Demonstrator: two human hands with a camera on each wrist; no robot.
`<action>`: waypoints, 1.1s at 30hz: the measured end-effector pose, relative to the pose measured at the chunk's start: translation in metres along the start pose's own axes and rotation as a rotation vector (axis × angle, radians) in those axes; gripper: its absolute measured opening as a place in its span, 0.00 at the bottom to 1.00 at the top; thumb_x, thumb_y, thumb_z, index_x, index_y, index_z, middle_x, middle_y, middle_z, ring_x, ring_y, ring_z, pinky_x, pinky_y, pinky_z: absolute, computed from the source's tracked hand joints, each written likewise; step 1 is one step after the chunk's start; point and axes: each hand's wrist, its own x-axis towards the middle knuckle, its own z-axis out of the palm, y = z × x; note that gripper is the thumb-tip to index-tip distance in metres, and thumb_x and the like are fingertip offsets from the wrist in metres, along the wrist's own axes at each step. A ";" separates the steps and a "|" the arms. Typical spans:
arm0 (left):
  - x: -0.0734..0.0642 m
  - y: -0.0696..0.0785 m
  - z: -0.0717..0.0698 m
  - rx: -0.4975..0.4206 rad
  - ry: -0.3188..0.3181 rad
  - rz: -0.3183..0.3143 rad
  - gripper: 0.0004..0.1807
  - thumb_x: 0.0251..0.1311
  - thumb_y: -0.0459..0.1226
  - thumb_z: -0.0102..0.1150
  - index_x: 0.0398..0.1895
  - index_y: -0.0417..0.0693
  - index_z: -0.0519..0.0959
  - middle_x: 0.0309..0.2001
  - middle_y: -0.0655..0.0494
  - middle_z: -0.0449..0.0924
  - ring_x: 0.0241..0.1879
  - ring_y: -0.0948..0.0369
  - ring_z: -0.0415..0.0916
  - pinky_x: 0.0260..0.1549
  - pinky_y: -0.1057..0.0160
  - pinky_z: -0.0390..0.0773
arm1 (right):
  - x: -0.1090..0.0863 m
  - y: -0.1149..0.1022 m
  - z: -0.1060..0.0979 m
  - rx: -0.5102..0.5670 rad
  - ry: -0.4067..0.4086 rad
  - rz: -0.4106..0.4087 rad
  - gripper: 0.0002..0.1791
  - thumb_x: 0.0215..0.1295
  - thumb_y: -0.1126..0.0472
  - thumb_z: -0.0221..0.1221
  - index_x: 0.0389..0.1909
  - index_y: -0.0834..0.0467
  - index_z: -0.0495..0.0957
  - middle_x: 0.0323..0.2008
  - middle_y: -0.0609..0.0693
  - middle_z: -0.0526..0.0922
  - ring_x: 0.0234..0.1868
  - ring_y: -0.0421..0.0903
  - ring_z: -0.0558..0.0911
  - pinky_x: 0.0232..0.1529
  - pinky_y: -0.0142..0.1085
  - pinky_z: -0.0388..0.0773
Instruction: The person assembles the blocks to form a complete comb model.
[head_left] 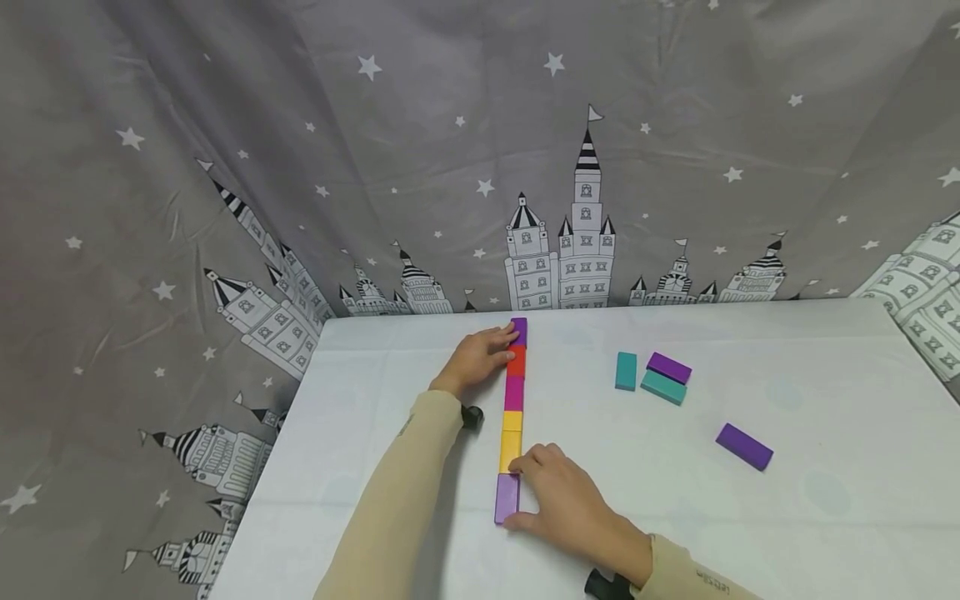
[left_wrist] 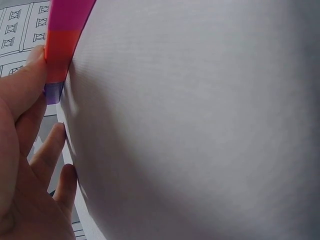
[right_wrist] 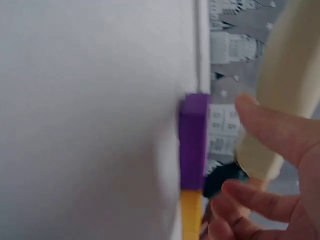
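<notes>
A straight row of blocks runs away from me on the white table. From far to near come a dark purple block (head_left: 520,331), a red one (head_left: 517,362), a magenta one (head_left: 514,393), yellow pieces (head_left: 511,446) and a lighter purple block (head_left: 507,498). My left hand (head_left: 474,358) rests along the left side of the far end, its thumb against the red block (left_wrist: 61,52) and a finger by the purple end (left_wrist: 53,93). Over the near purple block (right_wrist: 194,142), my right hand (head_left: 566,500) spreads thumb and fingers, the thumb apart from it in the right wrist view.
Right of the row lie a teal block (head_left: 626,371), a purple block (head_left: 669,367) beside another teal block (head_left: 663,387), and a separate purple block (head_left: 744,447). A grey curtain (head_left: 420,158) with castles and stars hangs behind the table (head_left: 847,400).
</notes>
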 end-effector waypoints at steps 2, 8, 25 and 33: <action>0.000 0.000 0.000 0.003 -0.002 -0.001 0.27 0.70 0.44 0.59 0.71 0.57 0.71 0.74 0.64 0.63 0.75 0.56 0.58 0.75 0.52 0.53 | 0.000 0.004 -0.007 0.025 0.016 0.007 0.35 0.48 0.40 0.76 0.52 0.56 0.82 0.44 0.46 0.80 0.45 0.42 0.74 0.46 0.38 0.81; -0.001 0.001 -0.001 0.015 -0.002 0.011 0.27 0.70 0.44 0.60 0.71 0.55 0.71 0.74 0.62 0.63 0.75 0.54 0.58 0.75 0.51 0.53 | 0.004 0.022 -0.035 0.102 0.113 0.047 0.30 0.50 0.48 0.77 0.53 0.55 0.82 0.49 0.48 0.81 0.50 0.45 0.75 0.53 0.43 0.81; -0.002 0.002 -0.003 0.021 0.014 0.044 0.26 0.70 0.42 0.59 0.70 0.52 0.72 0.74 0.60 0.64 0.74 0.53 0.59 0.74 0.52 0.55 | 0.017 0.102 -0.094 0.180 0.272 0.053 0.29 0.58 0.57 0.73 0.60 0.60 0.77 0.59 0.59 0.77 0.60 0.59 0.75 0.59 0.57 0.75; -0.001 -0.002 0.002 0.016 0.027 0.048 0.27 0.68 0.42 0.61 0.70 0.53 0.73 0.73 0.61 0.65 0.73 0.54 0.61 0.74 0.52 0.56 | 0.029 0.139 -0.106 0.154 0.286 0.006 0.30 0.57 0.60 0.73 0.60 0.63 0.77 0.61 0.63 0.75 0.65 0.63 0.68 0.66 0.61 0.64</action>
